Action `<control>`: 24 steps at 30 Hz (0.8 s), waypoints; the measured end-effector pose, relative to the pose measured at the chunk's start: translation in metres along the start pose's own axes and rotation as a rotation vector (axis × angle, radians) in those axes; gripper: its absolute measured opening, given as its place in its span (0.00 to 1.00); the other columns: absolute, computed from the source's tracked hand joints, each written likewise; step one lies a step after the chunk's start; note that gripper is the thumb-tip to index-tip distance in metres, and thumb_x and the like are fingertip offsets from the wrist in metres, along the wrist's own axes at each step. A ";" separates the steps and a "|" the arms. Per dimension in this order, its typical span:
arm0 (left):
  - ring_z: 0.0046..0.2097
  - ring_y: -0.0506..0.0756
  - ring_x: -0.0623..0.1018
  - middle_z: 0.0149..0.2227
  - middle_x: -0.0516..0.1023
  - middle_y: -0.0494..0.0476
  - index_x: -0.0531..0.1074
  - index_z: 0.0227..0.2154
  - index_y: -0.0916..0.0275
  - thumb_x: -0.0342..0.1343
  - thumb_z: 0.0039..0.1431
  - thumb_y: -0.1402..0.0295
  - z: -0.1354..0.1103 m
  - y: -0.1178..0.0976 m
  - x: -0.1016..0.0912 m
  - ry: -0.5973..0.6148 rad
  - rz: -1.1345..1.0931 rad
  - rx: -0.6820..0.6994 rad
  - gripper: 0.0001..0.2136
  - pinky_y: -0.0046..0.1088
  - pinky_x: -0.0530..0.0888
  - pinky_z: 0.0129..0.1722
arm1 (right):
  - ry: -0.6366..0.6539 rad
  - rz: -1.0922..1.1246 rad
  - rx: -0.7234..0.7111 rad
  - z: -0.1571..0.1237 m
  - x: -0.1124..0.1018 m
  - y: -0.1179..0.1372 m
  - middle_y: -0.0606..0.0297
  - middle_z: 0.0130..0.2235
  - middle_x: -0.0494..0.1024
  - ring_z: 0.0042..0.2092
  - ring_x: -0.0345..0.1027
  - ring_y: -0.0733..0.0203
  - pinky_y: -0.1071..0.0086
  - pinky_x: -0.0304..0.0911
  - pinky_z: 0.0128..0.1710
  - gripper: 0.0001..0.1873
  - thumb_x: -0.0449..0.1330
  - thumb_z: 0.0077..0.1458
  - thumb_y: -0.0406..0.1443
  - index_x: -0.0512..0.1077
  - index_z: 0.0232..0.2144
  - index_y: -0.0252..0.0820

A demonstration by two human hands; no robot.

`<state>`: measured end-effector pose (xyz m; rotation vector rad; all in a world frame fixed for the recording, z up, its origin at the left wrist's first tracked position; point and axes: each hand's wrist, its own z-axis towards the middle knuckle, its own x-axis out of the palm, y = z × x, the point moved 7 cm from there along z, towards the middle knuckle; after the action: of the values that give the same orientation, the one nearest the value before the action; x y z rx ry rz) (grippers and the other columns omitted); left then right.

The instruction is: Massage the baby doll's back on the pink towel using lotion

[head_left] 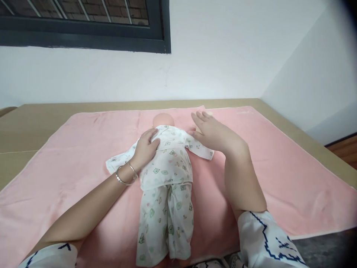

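Note:
A baby doll (163,120) lies on the pink blanket, its bald head toward the wall. It is dressed in a white printed top (167,167) and matching trousers (167,227). My left hand (146,147) rests on the doll's upper body at the left shoulder side, fingers laid out over the cloth. A silver bangle circles that wrist. Raised over the doll's right-hand sleeve (200,149) is my right hand (210,130), its fingers stretched out and nothing in it. I cannot tell whether it touches the sleeve. The doll's own hands are mostly hidden.
The pink blanket (264,167) covers most of a tan table or bed surface (36,126). Behind it stands a white wall (209,67) with a dark window frame (156,33) at upper left. Some brown wood (344,150) shows at the right edge.

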<state>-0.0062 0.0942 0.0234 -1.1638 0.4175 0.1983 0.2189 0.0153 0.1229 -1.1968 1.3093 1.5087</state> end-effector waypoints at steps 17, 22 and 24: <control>0.53 0.58 0.80 0.56 0.75 0.72 0.56 0.66 0.70 0.44 0.69 0.60 0.048 -0.097 0.132 0.226 -1.330 -0.670 0.27 0.32 0.77 0.53 | -0.284 -0.373 0.139 0.035 0.008 -0.012 0.39 0.55 0.77 0.59 0.70 0.44 0.48 0.52 0.66 0.23 0.44 0.65 0.30 0.74 0.51 0.25; 0.53 0.59 0.81 0.57 0.75 0.73 0.55 0.67 0.68 0.46 0.68 0.60 0.031 -0.096 0.112 0.265 -1.364 -0.696 0.28 0.33 0.79 0.51 | -0.376 -0.445 0.197 0.037 0.008 -0.008 0.43 0.48 0.81 0.53 0.75 0.44 0.48 0.50 0.65 0.22 0.45 0.67 0.34 0.77 0.46 0.28; 0.54 0.60 0.81 0.59 0.73 0.74 0.56 0.67 0.66 0.48 0.67 0.61 0.017 -0.088 0.097 0.252 -1.329 -0.718 0.28 0.35 0.78 0.53 | -0.386 -0.444 0.213 0.037 0.008 -0.008 0.44 0.48 0.81 0.52 0.75 0.46 0.49 0.49 0.66 0.23 0.44 0.69 0.35 0.77 0.46 0.28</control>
<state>0.1172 0.0694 0.0630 -1.9469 -0.3092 -1.0405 0.2189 0.0529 0.1143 -0.9250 0.8519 1.1692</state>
